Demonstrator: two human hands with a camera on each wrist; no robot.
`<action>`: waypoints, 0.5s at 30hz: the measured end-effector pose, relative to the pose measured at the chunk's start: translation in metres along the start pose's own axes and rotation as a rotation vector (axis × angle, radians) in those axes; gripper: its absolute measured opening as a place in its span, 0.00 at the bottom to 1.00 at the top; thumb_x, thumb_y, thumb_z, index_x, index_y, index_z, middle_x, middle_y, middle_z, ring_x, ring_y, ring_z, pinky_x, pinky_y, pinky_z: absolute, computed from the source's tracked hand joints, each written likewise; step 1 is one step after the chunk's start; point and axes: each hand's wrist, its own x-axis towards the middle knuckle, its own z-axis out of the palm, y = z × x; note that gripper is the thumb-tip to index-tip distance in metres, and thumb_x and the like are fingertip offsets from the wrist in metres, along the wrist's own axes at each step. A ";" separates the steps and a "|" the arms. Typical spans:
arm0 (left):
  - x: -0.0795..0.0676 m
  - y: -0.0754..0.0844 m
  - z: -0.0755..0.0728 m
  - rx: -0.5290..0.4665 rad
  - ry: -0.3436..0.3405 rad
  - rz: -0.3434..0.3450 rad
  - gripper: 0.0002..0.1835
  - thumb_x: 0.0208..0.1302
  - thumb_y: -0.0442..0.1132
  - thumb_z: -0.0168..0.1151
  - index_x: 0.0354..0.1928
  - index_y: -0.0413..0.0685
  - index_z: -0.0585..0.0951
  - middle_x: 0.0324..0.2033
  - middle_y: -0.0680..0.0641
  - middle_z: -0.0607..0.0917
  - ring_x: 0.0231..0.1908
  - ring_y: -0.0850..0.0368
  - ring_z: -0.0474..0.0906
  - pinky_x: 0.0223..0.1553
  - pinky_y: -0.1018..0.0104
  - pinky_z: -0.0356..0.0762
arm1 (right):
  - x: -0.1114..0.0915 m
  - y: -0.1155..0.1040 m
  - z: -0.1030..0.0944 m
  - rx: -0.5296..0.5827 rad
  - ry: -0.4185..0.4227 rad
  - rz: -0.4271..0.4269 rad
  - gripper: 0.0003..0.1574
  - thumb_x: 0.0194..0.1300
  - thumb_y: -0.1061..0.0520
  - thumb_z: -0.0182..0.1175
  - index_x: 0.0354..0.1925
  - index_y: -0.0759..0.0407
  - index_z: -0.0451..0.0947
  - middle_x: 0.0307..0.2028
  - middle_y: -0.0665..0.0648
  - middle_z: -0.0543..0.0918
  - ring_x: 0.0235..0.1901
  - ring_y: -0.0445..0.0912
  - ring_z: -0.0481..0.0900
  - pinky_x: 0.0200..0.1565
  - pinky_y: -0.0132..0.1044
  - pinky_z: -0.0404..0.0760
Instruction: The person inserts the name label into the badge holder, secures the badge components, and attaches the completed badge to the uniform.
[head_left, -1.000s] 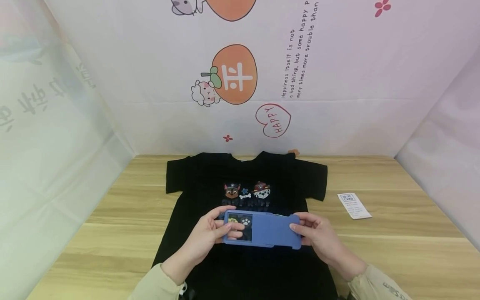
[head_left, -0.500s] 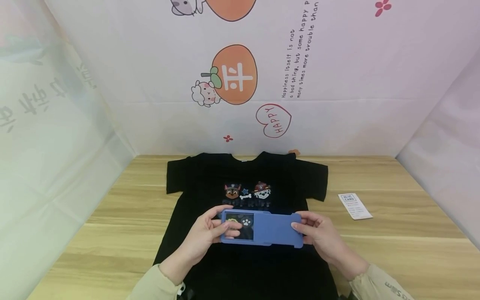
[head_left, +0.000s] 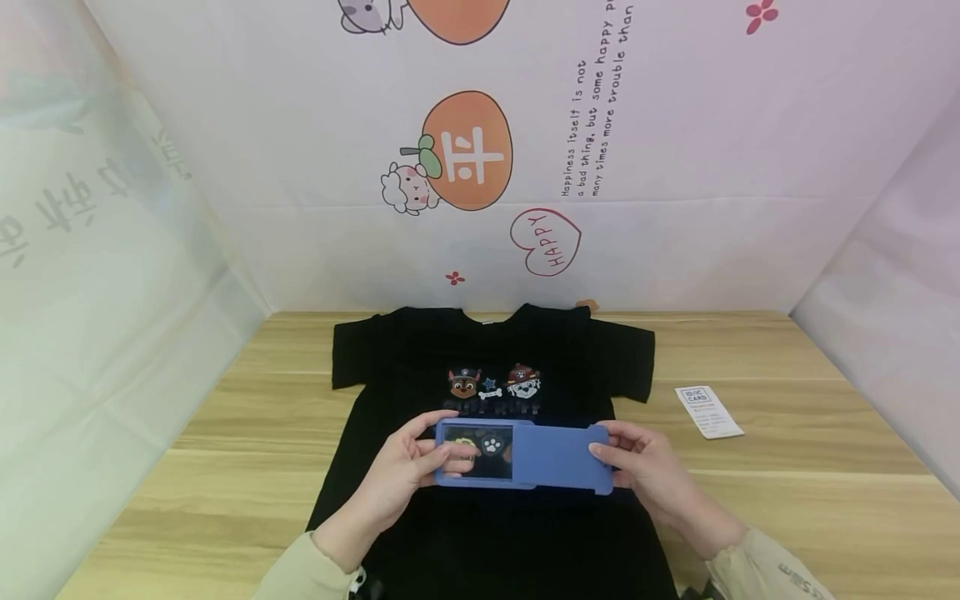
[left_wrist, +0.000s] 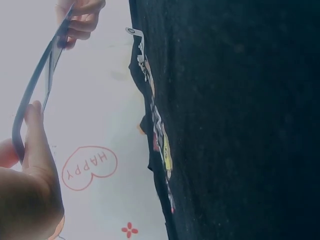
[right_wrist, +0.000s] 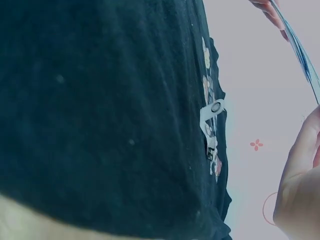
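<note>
Both hands hold a blue card holder (head_left: pixel 562 457) level above a black T-shirt (head_left: pixel 480 533). Its left half is a frame with a see-through window, and a solid blue panel sticks out to the right. My left hand (head_left: pixel 401 467) grips the frame's left end, fingers showing through the window. My right hand (head_left: pixel 652 467) pinches the panel's right end between thumb and fingers. In the left wrist view the holder (left_wrist: pixel 37 75) appears edge-on. A pale strap with a snap button and metal clip (right_wrist: pixel 212 112) lies on the shirt, hidden in the head view.
A white card (head_left: pixel 708 412) printed "ID/IC CARD" lies on the wooden table (head_left: pixel 787 483) right of the shirt. Cartoon dog prints (head_left: pixel 495 383) show on the shirt's chest. White printed cloth (head_left: pixel 337 250) stands behind and along both sides.
The hands have moved slightly apart. The blue panel has slid right out of the frame, so the see-through window shows wider than before.
</note>
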 end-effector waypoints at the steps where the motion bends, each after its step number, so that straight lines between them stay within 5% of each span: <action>1: 0.000 0.000 -0.001 0.001 0.003 0.000 0.30 0.68 0.42 0.56 0.67 0.42 0.60 0.45 0.38 0.85 0.42 0.56 0.85 0.51 0.58 0.79 | 0.000 0.000 -0.001 0.005 -0.003 -0.002 0.10 0.66 0.58 0.58 0.41 0.42 0.80 0.34 0.49 0.78 0.38 0.41 0.79 0.42 0.41 0.84; 6: 0.000 0.001 -0.003 -0.008 0.013 -0.005 0.26 0.70 0.37 0.52 0.67 0.42 0.60 0.44 0.40 0.86 0.46 0.49 0.83 0.52 0.57 0.78 | 0.001 -0.002 -0.004 0.039 -0.018 -0.023 0.11 0.67 0.60 0.57 0.40 0.41 0.80 0.34 0.47 0.79 0.37 0.39 0.80 0.40 0.38 0.84; 15: -0.001 0.001 -0.007 -0.034 0.032 -0.015 0.25 0.70 0.34 0.51 0.67 0.41 0.60 0.44 0.41 0.86 0.41 0.58 0.85 0.50 0.59 0.79 | 0.003 -0.001 -0.011 0.087 -0.046 -0.050 0.15 0.67 0.63 0.55 0.38 0.41 0.81 0.33 0.45 0.80 0.36 0.37 0.79 0.38 0.34 0.83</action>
